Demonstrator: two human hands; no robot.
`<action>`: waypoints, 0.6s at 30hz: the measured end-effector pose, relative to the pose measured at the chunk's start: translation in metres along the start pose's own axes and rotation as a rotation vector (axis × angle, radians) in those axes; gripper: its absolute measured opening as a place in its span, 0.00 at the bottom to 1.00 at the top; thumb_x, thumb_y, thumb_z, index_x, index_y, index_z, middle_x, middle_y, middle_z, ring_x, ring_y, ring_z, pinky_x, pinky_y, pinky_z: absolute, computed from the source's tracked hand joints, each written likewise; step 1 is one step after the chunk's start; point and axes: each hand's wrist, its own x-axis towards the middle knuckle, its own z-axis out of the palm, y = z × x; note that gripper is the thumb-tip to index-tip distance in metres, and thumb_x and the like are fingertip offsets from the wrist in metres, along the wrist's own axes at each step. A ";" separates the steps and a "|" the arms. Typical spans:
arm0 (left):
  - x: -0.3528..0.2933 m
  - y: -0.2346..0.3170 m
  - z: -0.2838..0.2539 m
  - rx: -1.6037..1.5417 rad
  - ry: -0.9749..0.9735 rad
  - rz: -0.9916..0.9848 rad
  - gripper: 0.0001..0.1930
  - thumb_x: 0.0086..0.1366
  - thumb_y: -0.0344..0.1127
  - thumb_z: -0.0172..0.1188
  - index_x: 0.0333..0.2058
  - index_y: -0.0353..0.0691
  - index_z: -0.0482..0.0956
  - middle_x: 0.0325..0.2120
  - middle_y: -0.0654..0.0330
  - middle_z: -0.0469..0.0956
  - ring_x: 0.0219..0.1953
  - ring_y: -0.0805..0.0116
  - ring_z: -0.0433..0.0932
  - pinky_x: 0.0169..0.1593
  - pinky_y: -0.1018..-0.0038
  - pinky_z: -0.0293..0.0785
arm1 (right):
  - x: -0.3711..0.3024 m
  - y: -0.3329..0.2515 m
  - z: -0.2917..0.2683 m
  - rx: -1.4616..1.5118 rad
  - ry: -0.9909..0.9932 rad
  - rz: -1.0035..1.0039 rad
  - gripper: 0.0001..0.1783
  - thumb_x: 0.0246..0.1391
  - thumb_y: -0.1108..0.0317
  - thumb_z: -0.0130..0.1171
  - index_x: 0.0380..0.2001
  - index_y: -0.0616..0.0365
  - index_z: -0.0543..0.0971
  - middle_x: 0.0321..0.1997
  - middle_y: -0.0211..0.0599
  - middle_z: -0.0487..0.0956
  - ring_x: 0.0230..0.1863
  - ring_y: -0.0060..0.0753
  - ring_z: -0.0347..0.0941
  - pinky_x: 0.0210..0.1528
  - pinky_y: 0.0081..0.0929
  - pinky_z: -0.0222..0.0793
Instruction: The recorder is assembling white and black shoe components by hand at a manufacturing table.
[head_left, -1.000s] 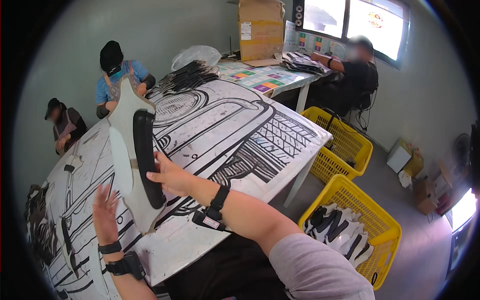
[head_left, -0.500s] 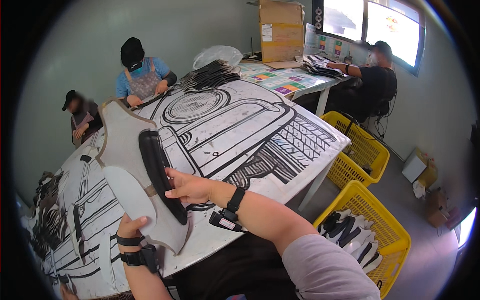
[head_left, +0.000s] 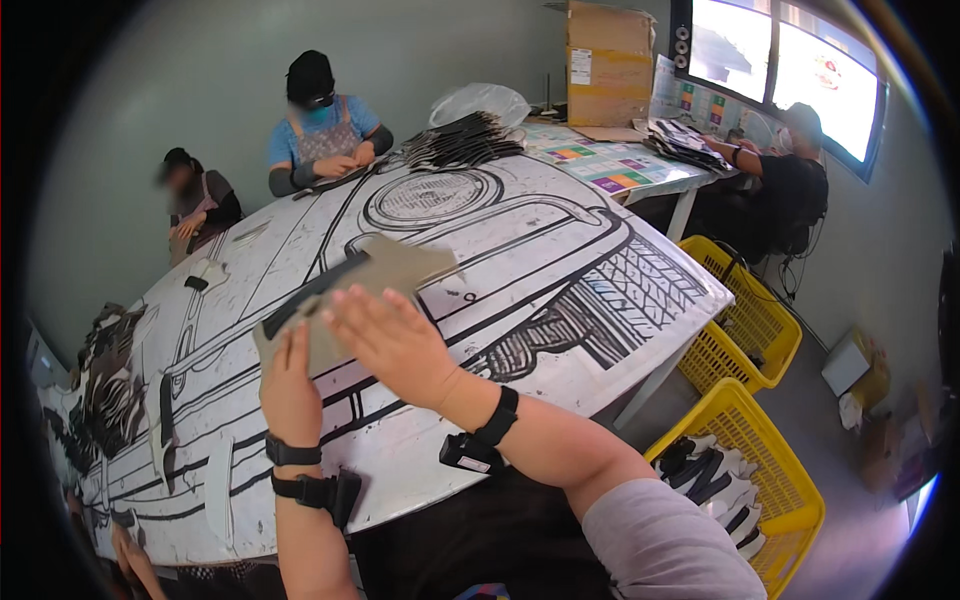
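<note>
A tan, shaped sheet piece [head_left: 410, 270] with a black strip [head_left: 318, 292] along its far left side is in front of me, low over the table or on it; motion blurs its edges. My left hand [head_left: 292, 395] rests at its near left end, fingers stretched forward. Across its near middle lies my right hand [head_left: 395, 350], fingers straight and spread a little, palm down. Neither hand is wrapped round the piece. The part beneath my hands is hidden.
The table [head_left: 420, 440] has a white cover with black line drawings. Dark pieces are heaped at its left [head_left: 105, 370] and far edge [head_left: 462, 142]. Yellow baskets [head_left: 760, 450] stand at the right, one holding black-and-white pieces. Co-workers [head_left: 325, 140] sit beyond the table.
The piece, held up and tilted with its pale side showing, has gone down and away toward the table, tan side showing. My hands moved from gripping its edges to lying flat on it.
</note>
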 end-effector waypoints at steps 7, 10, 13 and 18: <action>-0.009 0.012 0.005 0.030 -0.151 0.181 0.34 0.49 0.21 0.50 0.57 0.49 0.59 0.50 0.54 0.68 0.44 0.54 0.73 0.43 0.66 0.72 | -0.018 0.009 0.023 0.057 -0.503 0.304 0.31 0.42 0.73 0.50 0.54 0.62 0.63 0.54 0.51 0.66 0.50 0.42 0.67 0.46 0.33 0.67; -0.005 0.012 0.005 -0.140 -0.173 -0.076 0.32 0.49 0.23 0.53 0.57 0.41 0.59 0.48 0.50 0.70 0.42 0.50 0.73 0.40 0.64 0.72 | -0.021 0.011 0.033 0.035 -0.332 0.294 0.25 0.47 0.70 0.45 0.52 0.64 0.64 0.52 0.56 0.68 0.48 0.45 0.69 0.43 0.36 0.68; -0.004 0.007 0.007 -0.190 -0.108 -0.057 0.28 0.50 0.26 0.54 0.52 0.33 0.62 0.38 0.43 0.73 0.37 0.45 0.73 0.38 0.60 0.70 | -0.013 0.009 0.023 0.084 -0.527 0.365 0.31 0.44 0.69 0.50 0.54 0.64 0.61 0.41 0.52 0.73 0.37 0.45 0.74 0.32 0.37 0.71; -0.002 0.014 0.012 -0.448 -0.185 -0.181 0.19 0.54 0.29 0.50 0.47 0.31 0.67 0.33 0.42 0.74 0.36 0.44 0.73 0.38 0.59 0.70 | -0.003 0.009 0.013 0.115 -0.719 0.401 0.17 0.42 0.63 0.55 0.35 0.63 0.73 0.22 0.46 0.77 0.25 0.45 0.76 0.27 0.38 0.70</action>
